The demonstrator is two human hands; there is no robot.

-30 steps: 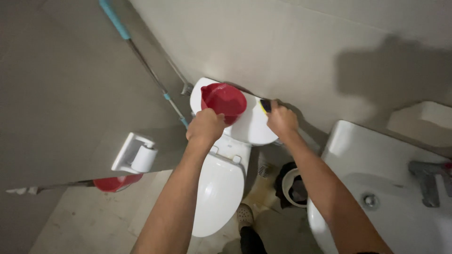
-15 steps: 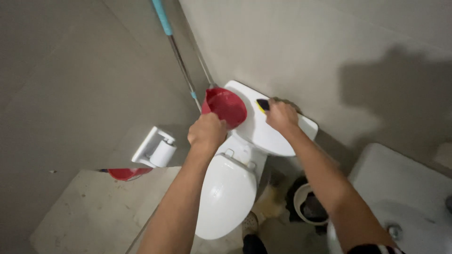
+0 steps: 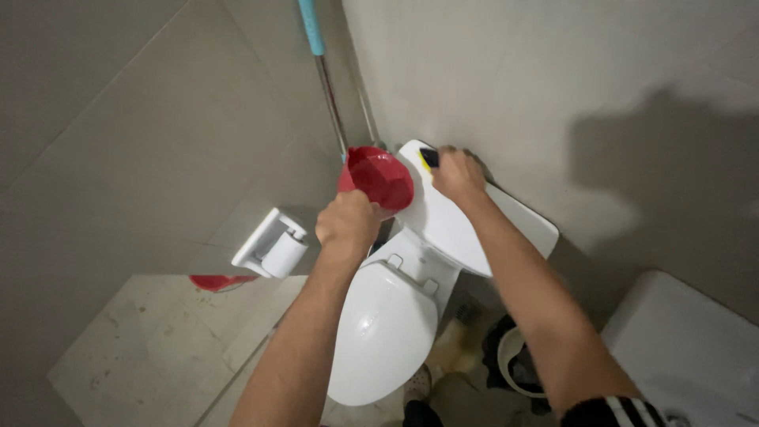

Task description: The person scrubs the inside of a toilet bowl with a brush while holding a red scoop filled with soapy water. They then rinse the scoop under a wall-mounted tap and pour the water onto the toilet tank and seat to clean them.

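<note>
A red scoop [image 3: 381, 178] was clasped in the left hand [image 3: 348, 224], tilted over the toilet tank lid [image 3: 466, 229]. A yellow-and-black sponge [image 3: 428, 158] was pinched by the right hand [image 3: 457, 174] at the lid's far end, against the wall.

Sponge [image 3: 428, 156] on tank lid [image 3: 474, 229]; scoop [image 3: 381, 177] left; toilet seat [image 3: 383, 332] in front.

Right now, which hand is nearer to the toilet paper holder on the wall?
Left. The left hand holds the red scoop a short way right of the toilet paper holder; the right hand is farther, on the tank lid.
</note>
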